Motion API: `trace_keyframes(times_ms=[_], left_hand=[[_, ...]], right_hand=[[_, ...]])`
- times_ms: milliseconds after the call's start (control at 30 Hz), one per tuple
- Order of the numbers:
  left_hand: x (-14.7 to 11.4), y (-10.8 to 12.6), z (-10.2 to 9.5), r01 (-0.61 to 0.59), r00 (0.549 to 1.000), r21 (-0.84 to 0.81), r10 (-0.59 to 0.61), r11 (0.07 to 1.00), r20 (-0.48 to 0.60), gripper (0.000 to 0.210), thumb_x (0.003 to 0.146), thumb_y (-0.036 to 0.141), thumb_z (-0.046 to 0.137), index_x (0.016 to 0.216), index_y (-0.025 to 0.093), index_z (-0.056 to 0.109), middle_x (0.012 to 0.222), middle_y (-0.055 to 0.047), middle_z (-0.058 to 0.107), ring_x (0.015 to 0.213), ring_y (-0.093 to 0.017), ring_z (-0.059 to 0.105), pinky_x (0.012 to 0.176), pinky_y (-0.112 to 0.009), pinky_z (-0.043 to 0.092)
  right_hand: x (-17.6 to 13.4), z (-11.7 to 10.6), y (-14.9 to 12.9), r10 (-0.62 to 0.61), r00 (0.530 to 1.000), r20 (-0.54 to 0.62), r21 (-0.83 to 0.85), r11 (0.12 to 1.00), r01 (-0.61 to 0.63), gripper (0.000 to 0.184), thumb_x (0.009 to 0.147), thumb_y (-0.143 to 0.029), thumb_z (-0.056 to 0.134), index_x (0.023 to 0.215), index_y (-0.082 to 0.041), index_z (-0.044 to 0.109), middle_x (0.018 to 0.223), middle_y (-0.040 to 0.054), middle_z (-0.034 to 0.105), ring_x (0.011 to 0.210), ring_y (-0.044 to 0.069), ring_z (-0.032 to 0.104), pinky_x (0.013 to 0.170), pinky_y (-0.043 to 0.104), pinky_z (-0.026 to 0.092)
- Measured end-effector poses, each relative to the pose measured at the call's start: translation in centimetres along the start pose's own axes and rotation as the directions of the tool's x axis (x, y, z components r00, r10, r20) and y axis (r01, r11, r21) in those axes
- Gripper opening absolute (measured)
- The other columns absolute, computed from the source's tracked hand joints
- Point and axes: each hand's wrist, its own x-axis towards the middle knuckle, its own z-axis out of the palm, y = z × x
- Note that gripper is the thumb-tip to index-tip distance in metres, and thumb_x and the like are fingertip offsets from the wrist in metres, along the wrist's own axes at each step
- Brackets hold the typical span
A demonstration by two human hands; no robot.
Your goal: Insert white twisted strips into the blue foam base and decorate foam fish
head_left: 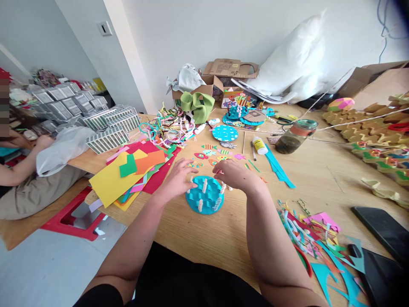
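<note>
Because the blue disc (208, 197) looks bendy, hold its rim

It lies on the counter (204, 236) between the fingers of your left hand (175, 177) and right hand (235, 174), likely light, its twisted white posts (205, 186) easily crushed. Your left fingers are parted; whether the right ones grip a post, I cannot tell. Paper fish (225, 152) lie just beyond your fingers.

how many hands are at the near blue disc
2: the left hand is by the far left edge of the blue disc, the right hand by its far right edge. No others show there.
</note>
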Motion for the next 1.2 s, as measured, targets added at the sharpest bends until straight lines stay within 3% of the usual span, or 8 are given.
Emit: trace_keyframes(times_ms=[167, 333, 533, 667, 800, 1033, 1200], left_hand=[[-0.8, -1.9, -1.1, 0.097, 0.989, -0.156, -0.113, 0.983, -0.096, 0.032, 0.075, 0.025, 0.066, 0.106, 0.020, 0.065, 0.124, -0.008, 0.059, 0.119, -0.023, 0.052, 0.105, -0.040, 0.038], [-1.3, -2.8, 0.4, 0.200, 0.979, -0.362, -0.205, 0.910, 0.025, 0.041, 0.074, 0.029, 0.066, 0.114, 0.022, 0.060, 0.122, -0.006, 0.063, 0.112, -0.021, 0.057, 0.097, -0.035, 0.045], [-0.8, -2.9, 2.5, 0.231, 0.973, -0.490, -0.201, 0.840, 0.114, 0.045, 0.066, 0.023, 0.073, 0.110, 0.018, 0.063, 0.117, -0.008, 0.065, 0.103, -0.020, 0.061, 0.085, -0.029, 0.049], [-1.2, -3.5, 2.7, 0.276, 0.961, -0.445, -0.245, 0.852, 0.129, 0.032, 0.071, 0.027, 0.068, 0.101, 0.016, 0.068, 0.103, -0.008, 0.070, 0.087, -0.018, 0.063, 0.071, -0.027, 0.049], [-2.4, -4.4, 2.9, 0.239, 0.971, -0.354, -0.224, 0.904, 0.083, 0.021, 0.070, 0.028, 0.069, 0.088, 0.018, 0.071, 0.091, -0.004, 0.070, 0.083, -0.018, 0.062, 0.074, -0.028, 0.049], [-3.4, -4.7, 4.0, 0.187, 0.982, -0.212, -0.178, 0.959, 0.060, 0.008, 0.070, 0.020, 0.071, 0.078, 0.020, 0.072, 0.092, -0.005, 0.064, 0.094, -0.020, 0.058, 0.088, -0.035, 0.046], [-3.1, -4.7, 4.4, 0.164, 0.986, -0.165, -0.160, 0.973, 0.040, 0.006, 0.069, 0.021, 0.072, 0.075, 0.019, 0.072, 0.089, -0.005, 0.063, 0.098, -0.021, 0.055, 0.091, -0.034, 0.043]], right_hand=[[0.1, 0.0, -0.1, 0.007, 0.999, -0.047, 0.011, 1.000, -0.006, 0.024, 0.084, -0.023, 0.052, 0.099, -0.017, 0.070, 0.101, 0.0087, 0.070, 0.094, 0.020, 0.063, 0.077, 0.026, 0.044], [0.1, 0.0, -0.4, 0.002, 0.997, -0.071, 0.006, 1.000, -0.002, 0.022, 0.085, -0.025, 0.053, 0.098, -0.018, 0.069, 0.099, 0.0079, 0.070, 0.094, 0.020, 0.063, 0.076, 0.026, 0.043], [0.1, 0.0, -0.8, -0.043, 0.993, -0.111, 0.006, 0.999, 0.044, 0.023, 0.086, -0.026, 0.051, 0.095, -0.016, 0.070, 0.095, 0.0087, 0.070, 0.090, 0.020, 0.062, 0.073, 0.026, 0.042], [-0.3, -0.3, -1.8, -0.084, 0.982, -0.170, 0.006, 0.996, 0.086, 0.024, 0.087, -0.026, 0.050, 0.094, -0.018, 0.071, 0.094, 0.0076, 0.070, 0.090, 0.019, 0.061, 0.072, 0.025, 0.041], [-0.3, -0.4, -3.7, -0.112, 0.978, -0.179, -0.003, 0.994, 0.113, 0.024, 0.088, -0.024, 0.049, 0.094, -0.017, 0.071, 0.095, 0.0085, 0.070, 0.094, 0.020, 0.061, 0.077, 0.026, 0.042], [2.0, -0.3, -6.1, -0.169, 0.985, -0.013, -0.059, 0.984, 0.168, 0.031, 0.082, -0.024, 0.059, 0.112, -0.018, 0.065, 0.107, 0.0091, 0.068, 0.104, 0.022, 0.058, 0.088, 0.031, 0.042], [3.7, 0.6, -6.5, -0.215, 0.965, 0.152, -0.138, 0.962, 0.236, 0.035, 0.077, -0.018, 0.060, 0.111, -0.018, 0.066, 0.106, 0.0086, 0.069, 0.098, 0.021, 0.062, 0.084, 0.029, 0.044]])
